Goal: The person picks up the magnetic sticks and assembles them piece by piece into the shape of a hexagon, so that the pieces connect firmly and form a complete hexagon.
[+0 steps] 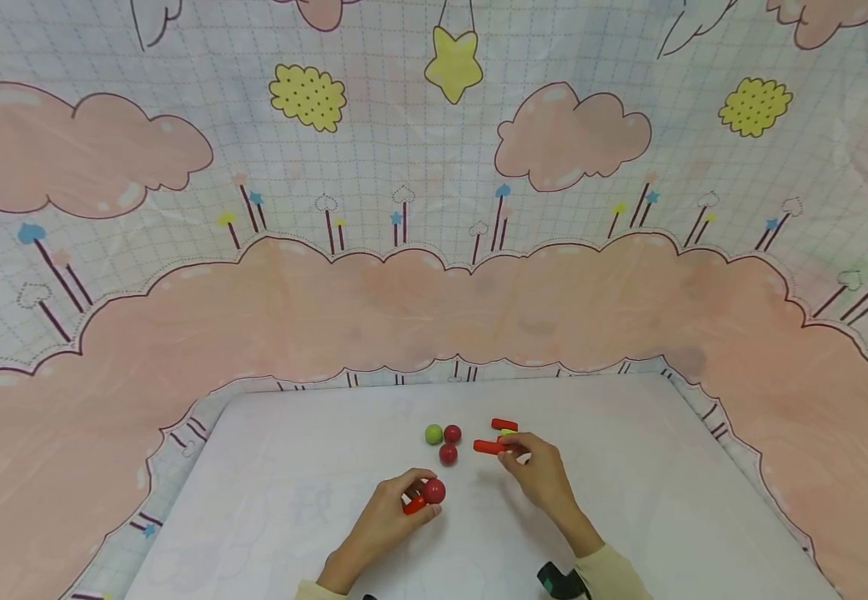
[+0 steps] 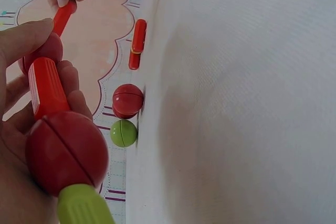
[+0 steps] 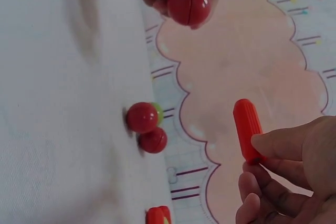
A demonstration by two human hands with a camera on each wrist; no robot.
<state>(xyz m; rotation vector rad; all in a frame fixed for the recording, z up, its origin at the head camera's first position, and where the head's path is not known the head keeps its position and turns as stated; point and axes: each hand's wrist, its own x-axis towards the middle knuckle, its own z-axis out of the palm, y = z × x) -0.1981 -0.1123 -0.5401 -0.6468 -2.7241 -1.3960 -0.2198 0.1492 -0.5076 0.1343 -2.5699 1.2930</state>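
Observation:
My left hand (image 1: 383, 515) grips a chain of toy balls and rods above the white table. In the left wrist view, thumb and fingers hold its far red ball (image 2: 43, 53); a red rod (image 2: 47, 88) joins this to a nearer red ball (image 2: 67, 150), from which a green rod (image 2: 84, 205) sticks out. To the right, my right hand (image 1: 544, 477) pinches another red rod (image 3: 247, 129) by one end between thumb and fingers. That rod's free end points left, and a gap separates it from the chain.
Between and beyond the hands, a green ball (image 1: 434, 434) lies beside two red balls (image 1: 448, 454) on the white table (image 1: 291, 467). Just past the right hand are a loose red rod (image 1: 504, 424) and a partly hidden yellow-green piece (image 1: 508, 432). A patterned cloth (image 1: 418, 308) surrounds the table.

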